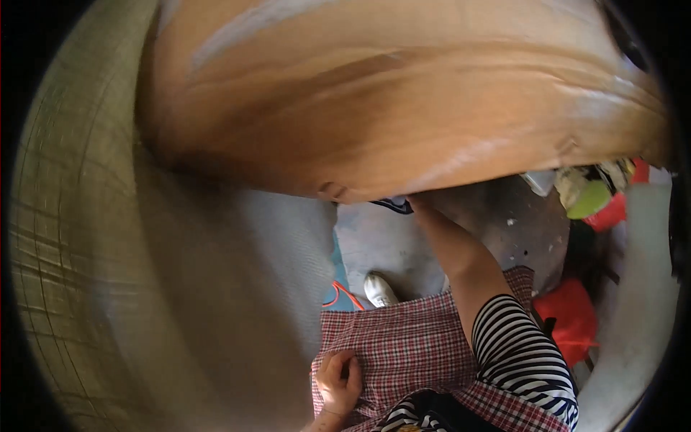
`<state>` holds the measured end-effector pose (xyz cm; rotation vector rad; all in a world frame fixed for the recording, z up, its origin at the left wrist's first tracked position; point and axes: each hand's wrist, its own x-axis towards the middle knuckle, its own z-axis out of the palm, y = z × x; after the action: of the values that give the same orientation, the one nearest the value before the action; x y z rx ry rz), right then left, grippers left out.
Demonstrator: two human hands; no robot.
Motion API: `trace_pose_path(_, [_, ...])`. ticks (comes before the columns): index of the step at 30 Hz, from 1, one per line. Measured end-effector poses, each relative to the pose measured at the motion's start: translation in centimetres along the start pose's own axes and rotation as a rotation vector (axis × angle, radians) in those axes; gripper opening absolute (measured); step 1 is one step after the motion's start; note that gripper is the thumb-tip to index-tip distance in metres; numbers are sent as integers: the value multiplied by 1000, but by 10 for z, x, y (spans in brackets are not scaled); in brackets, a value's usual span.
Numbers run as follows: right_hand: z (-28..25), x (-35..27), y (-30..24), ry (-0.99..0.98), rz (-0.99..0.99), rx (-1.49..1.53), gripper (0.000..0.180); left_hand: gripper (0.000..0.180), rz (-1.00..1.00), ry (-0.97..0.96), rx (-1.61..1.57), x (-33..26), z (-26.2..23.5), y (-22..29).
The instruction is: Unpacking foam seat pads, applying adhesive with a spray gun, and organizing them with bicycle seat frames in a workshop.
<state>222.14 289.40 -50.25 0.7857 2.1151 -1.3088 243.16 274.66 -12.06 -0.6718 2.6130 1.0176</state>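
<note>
A large, creased brown sheet with pale shiny streaks, like cardboard, fills the upper part of the view. My right forearm, in a black-and-white striped sleeve, reaches forward to its lower edge. There my right hand goes out of sight, so its fingers and anything they hold are hidden. Something dark with white stripes peeks out beside that wrist. Low in the view, my left hand has its fingers curled in against the red-and-white checked apron, and nothing shows in it.
A broad grey textured surface stands at my left, with a yellowish wrinkled covering beyond. Orange-handled scissors lie near a white shoe on the grey floor. At right are a red bundle and mixed coloured items.
</note>
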Motion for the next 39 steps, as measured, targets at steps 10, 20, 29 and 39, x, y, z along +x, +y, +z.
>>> trace_pose_path(10, [-140,-216,-126,-163,-232,-548,27,12,-122,-129,-34,-18,-28,35])
trace_pose_path(20, [-506,-419,-461,-141,-550,-76,26,11,634,151,-361,-11,-288,326])
trace_pose_path(29, [-381,-446,-583,392,-1244,-207,16,31,548,183,471,39,-379,233])
trace_pose_path(39, [-210,-499,-474,-1019,-811,-1154,19,34,284,-707,3,-8,-389,214])
